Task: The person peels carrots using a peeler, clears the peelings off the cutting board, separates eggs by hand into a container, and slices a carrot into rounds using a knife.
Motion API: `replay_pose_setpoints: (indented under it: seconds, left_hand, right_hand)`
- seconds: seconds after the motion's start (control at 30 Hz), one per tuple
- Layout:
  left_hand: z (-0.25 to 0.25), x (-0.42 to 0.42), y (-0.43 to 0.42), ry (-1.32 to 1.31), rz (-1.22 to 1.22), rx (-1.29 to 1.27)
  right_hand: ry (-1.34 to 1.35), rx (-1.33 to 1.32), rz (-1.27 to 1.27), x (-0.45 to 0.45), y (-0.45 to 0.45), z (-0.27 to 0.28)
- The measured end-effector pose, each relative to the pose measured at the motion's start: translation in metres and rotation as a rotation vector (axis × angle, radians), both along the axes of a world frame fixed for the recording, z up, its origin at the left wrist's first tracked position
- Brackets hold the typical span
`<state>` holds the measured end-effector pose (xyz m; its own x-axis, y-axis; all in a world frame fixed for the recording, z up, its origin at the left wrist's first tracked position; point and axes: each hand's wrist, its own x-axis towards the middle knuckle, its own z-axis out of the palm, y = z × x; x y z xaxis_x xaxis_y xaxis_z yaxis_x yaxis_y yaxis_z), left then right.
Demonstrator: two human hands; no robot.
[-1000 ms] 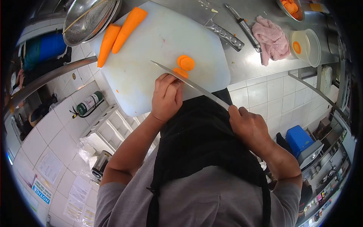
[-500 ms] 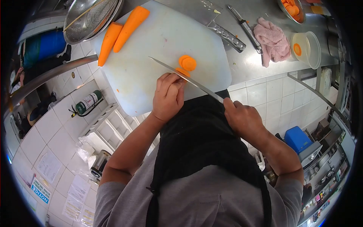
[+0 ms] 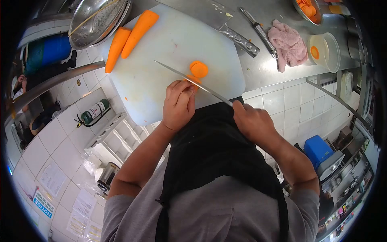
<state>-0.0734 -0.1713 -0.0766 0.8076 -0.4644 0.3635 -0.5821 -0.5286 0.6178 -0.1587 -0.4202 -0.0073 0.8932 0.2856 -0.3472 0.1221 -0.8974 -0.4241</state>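
Left hand (image 3: 178, 103) was at the near side of the board (image 3: 157, 84), fingers bunched together and clamped on a carrot piece (image 3: 192, 79), partly hidden by the hand and blade. Right hand (image 3: 254, 119) had its fingers wrapped tight about the knife (image 3: 211, 93) handle; the blade slanted across the piece, tip toward far left. Two slices (image 3: 199, 69) lay overlapping just beyond the blade. Two carrots (image 3: 140, 33) rested side by side at the board's far left, near a colander (image 3: 89, 25). Far right, a cleaver (image 3: 242, 41) with its handle reaching over the desk (image 3: 258, 72); further right a peeler (image 3: 261, 34), pink cloth (image 3: 288, 42) and clear tub (image 3: 331, 52). A bowl (image 3: 318, 17) of slices stood beyond the cloth.
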Motion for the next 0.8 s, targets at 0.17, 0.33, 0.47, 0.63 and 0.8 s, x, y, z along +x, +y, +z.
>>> replay_pose_setpoints:
  seconds: [0.17, 0.33, 0.47, 0.63, 0.8]
  left_hand:
    - [0.000, -0.002, 0.002, -0.002, -0.001, 0.030]
    - [-0.001, -0.005, 0.002, 0.013, -0.002, 0.040]
    - [0.000, -0.004, 0.002, 0.022, -0.003, 0.040]
    - [0.001, -0.002, 0.002, 0.014, -0.012, 0.029]
    - [0.000, -0.002, 0.001, 0.016, -0.015, 0.012]
  right_hand:
    - [-0.024, 0.013, -0.007, -0.018, -0.008, 0.029]
    - [-0.020, -0.035, 0.013, -0.018, -0.012, 0.035]
    - [-0.006, -0.014, 0.012, -0.018, -0.011, 0.030]
    - [0.076, 0.000, 0.020, -0.010, -0.011, 0.023]
    - [0.110, 0.026, 0.020, -0.002, -0.007, 0.002]
